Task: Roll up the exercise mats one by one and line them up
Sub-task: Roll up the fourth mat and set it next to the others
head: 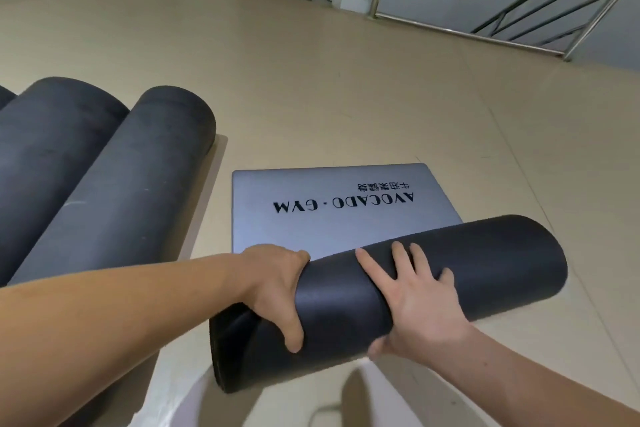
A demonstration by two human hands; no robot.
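A half-rolled mat [485, 263] lies at lower centre, the roll's long axis running left to right and its flat tail pointing up-frame. The left hand [273, 291] grips the roll, fingers curled over it; the right hand [415, 302] presses on it, fingers straight and spread.

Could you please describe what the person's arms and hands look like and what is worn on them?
The left hand and right hand show no gloves, rings or watch. Both forearms are bare, with no sleeves in view.
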